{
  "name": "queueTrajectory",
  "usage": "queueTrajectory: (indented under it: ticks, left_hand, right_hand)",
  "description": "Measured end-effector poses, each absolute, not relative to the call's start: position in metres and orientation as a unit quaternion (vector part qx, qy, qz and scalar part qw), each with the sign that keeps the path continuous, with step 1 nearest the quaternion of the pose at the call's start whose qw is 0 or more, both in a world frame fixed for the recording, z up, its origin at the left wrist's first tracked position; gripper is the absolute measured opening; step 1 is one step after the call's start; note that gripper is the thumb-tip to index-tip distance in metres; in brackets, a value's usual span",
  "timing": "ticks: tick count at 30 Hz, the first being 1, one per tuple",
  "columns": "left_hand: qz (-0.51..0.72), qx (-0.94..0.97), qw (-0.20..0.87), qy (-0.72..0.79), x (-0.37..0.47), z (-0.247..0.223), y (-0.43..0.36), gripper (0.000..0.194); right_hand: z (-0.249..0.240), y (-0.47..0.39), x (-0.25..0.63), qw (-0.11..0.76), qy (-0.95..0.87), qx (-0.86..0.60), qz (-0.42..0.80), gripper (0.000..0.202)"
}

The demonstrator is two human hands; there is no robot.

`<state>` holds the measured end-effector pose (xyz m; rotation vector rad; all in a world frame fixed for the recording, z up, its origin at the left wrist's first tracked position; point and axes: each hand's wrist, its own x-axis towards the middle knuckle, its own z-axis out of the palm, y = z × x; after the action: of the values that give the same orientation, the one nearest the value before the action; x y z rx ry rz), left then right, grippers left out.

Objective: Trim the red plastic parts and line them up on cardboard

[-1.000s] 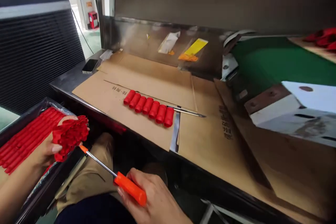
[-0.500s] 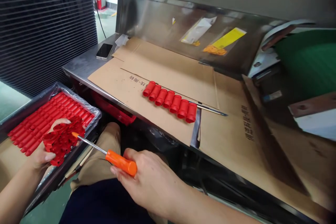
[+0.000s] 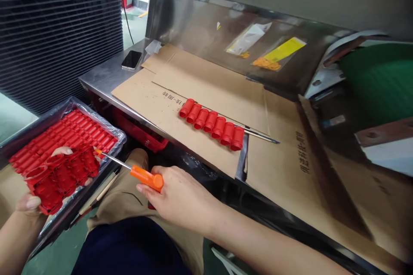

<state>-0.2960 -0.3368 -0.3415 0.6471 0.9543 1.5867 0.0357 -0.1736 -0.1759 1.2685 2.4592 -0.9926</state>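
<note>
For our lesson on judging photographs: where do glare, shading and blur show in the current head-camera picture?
In the head view, soft glare lies on the metal back panel; also in the head view, the cardboard darkens toward that panel, the green surface at far right looks blurred, while the orange tool handle looks clearer.

A dark ribbed panel stands left of a metal bench, green floor below.
</note>
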Motion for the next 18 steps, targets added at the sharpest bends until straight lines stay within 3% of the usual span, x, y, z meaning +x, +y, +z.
queueTrajectory:
  ticks: [11,18]
  left_hand:
    - [0.705,0.308,0.509,0.386,-0.269,-0.286,-0.302,0.090]
    - [0.736,0.249,0.437,0.453,-0.245,-0.262,-0.289,0.108]
  right_hand:
    - [-0.184,-0.187,0.044,0.159,0.836,0.411,-0.325,0.033]
    - [-0.182,-0.194,0.039,0.161,0.858,0.363,-0.325,0.035]
